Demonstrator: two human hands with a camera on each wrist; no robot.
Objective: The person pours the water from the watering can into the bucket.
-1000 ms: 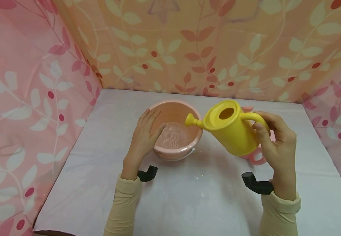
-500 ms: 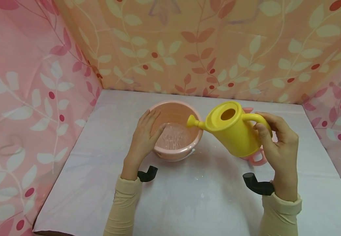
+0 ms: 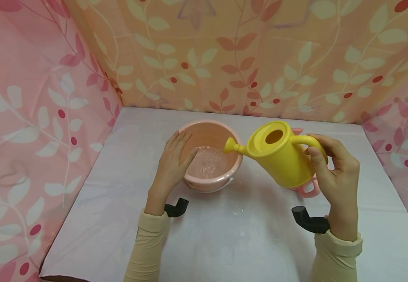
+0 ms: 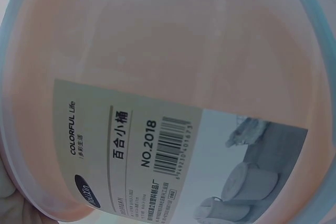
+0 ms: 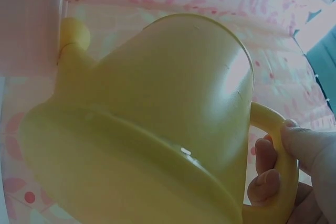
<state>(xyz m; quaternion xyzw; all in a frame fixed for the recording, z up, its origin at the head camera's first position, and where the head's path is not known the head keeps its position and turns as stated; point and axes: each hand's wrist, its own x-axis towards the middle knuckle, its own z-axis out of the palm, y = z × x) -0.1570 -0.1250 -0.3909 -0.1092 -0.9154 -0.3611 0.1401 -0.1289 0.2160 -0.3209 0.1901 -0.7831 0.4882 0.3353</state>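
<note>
In the head view my left hand [image 3: 170,162] rests on the left rim of a pink bucket [image 3: 209,181], its fingers fairly straight. Clear water [image 3: 206,164] with a rippled surface lies inside. A paper label [image 4: 131,150] shows on the bucket's side in the left wrist view. My right hand [image 3: 339,176] grips the handle of a yellow watering can [image 3: 283,162], held above the table and tilted toward the bucket. Its spout head reaches over the bucket's right rim. Fingers [image 5: 265,184] curl round the handle in the right wrist view.
A pink vessel with a looped handle [image 3: 309,191] stands behind the can, mostly hidden. Small water drops lie on the white-covered table [image 3: 232,243]. Leaf-patterned cloth [image 3: 204,58] walls the back and both sides. The bucket's white bail [image 3: 225,184] hangs down at its front.
The watering can and my right hand have shifted slightly to the right. My left hand and the bucket have stayed in place. The ripples in the water differ.
</note>
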